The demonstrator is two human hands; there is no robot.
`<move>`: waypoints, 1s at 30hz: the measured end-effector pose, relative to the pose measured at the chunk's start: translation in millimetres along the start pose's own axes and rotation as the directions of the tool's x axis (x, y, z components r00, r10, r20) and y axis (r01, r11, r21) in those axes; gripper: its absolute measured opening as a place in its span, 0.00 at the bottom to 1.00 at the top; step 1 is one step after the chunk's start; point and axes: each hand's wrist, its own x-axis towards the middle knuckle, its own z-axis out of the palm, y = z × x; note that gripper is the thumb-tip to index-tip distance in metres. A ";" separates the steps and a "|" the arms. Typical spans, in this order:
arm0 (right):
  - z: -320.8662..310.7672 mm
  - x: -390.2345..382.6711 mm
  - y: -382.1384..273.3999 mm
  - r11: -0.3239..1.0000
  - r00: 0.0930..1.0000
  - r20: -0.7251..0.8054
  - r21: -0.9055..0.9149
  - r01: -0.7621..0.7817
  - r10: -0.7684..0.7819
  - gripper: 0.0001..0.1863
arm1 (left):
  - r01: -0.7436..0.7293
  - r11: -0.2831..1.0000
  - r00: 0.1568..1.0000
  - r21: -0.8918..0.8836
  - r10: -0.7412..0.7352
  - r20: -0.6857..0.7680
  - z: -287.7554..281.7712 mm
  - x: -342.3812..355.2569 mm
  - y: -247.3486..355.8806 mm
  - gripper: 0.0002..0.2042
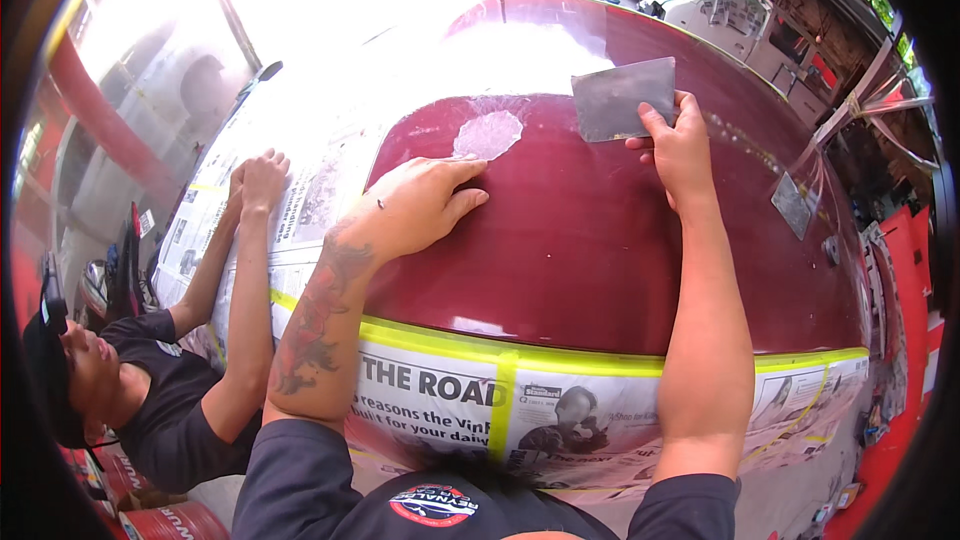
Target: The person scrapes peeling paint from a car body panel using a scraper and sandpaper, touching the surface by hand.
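- Gray sheet (615, 100): over far half of red panel (560, 250), well in from near edge; contact with paint unclear.
- Right hand (683, 145): grip narrow, pinching sheet's lower right corner, thumb on facing side, fingers behind.
- Corner pinch leaves most of sheet unsupported; likely to flop. Spreading fingers across the back would probably give more even pressure.
- Pale patch (488, 135): on panel, toward left edge, left of sheet. Film or wet area, can't tell.
- Left hand (420, 202): index fingertip by patch's lower right rim, thumb apart, nothing seen in the grip; palm side hidden. Light fingertips seem best for feeling the surface there.
- If sheet is abrasive, flat light strokes would suit; a dug-in corner could score the gloss.
- Yellow tape (590, 364) along near edge, newspaper (430, 385) below: best not snagged.
- Second gray piece (792, 205): near panel's right edge.
- Co-worker's hands (262, 178): over newspaper beyond left edge, apart from the wearer's.
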 end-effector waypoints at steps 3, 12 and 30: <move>-4.5 1.9 5.3 0.999 1.000 0.008 -0.054 0.003 -0.002 0.20 | -0.018 0.999 1.000 -0.031 0.018 0.004 -1.0 -1.2 -3.8 0.21; 1.1 -4.3 0.0 0.993 0.998 0.052 -0.115 -0.034 0.040 0.19 | -0.097 0.994 0.993 0.057 0.101 -0.063 6.1 -3.6 -7.6 0.20; 68.7 -35.8 -20.3 0.947 0.954 0.026 0.134 0.293 -0.299 0.18 | -0.156 0.975 0.982 0.156 0.170 -0.080 21.5 -7.8 -5.5 0.14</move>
